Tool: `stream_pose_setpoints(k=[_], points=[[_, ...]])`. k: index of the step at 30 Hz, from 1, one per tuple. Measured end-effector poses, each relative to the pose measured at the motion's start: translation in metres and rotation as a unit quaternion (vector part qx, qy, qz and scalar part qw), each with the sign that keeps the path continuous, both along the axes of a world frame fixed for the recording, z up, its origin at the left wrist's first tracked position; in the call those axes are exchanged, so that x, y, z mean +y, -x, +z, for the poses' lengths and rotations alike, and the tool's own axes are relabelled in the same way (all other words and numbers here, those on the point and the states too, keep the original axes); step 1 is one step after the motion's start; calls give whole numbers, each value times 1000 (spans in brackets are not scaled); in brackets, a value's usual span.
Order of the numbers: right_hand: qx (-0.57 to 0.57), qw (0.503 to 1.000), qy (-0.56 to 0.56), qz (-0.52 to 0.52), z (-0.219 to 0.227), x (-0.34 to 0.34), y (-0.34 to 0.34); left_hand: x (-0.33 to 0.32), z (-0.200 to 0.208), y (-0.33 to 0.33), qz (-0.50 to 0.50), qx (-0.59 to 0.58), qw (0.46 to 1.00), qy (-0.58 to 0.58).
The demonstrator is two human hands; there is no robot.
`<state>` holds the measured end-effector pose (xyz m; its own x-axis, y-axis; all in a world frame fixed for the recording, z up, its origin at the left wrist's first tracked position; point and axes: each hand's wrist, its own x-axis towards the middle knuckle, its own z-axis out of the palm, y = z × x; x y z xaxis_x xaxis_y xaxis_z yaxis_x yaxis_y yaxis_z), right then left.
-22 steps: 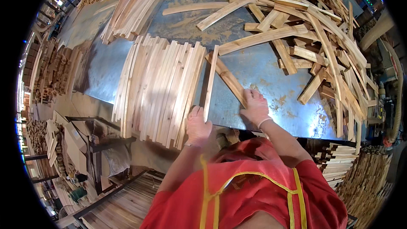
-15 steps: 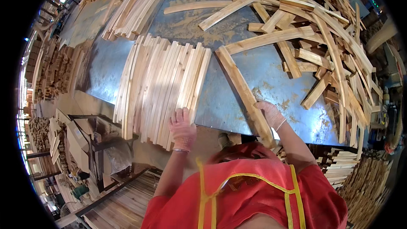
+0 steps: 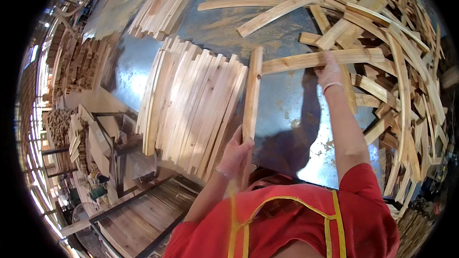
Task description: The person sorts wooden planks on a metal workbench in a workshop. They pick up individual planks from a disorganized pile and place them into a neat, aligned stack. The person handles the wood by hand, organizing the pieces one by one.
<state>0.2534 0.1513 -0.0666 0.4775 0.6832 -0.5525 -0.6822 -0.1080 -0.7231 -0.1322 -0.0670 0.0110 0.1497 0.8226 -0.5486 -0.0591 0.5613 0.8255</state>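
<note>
My left hand (image 3: 235,154), in a pale glove, grips the near part of a wooden strip (image 3: 253,91) that stands beside a row of slats. That row of pale wooden slats (image 3: 191,110) lies side by side on the metal table (image 3: 282,114), just left of the strip. Farther right, my gloved right hand (image 3: 330,72) is closed around a wooden board (image 3: 315,61) lying crosswise, its left end close to the strip's far part. The fingers of the right hand are partly hidden by the board.
A loose heap of wooden pieces (image 3: 401,71) covers the table's right side. Another bundle of slats (image 3: 165,7) lies at the far left. A metal-framed rack with boards (image 3: 138,215) stands at the lower left, and stacked timber (image 3: 81,64) is beyond it.
My left hand has left the slat row and taken hold of the strip, now turned straighter and closer to the row. My right hand has let go of it and reached out to the crosswise board.
</note>
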Motion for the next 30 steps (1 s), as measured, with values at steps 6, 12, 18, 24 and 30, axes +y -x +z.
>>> stream_pose_setpoints(k=[6,12,18,24,30], points=[[-98,989,-36,109,47,-55,38,-14,38,59,46,-326,937,116],[-227,919,60,316,-29,-160,158,36,27,103,30,-88,996,1],[-302,819,85,480,31,-164,316,76,18,260,-13,487,805,-339],[-223,859,54,457,26,-185,293,72,21,367,-79,722,652,-217],[-252,824,45,506,32,-197,300,25,26,333,2,758,589,-279]])
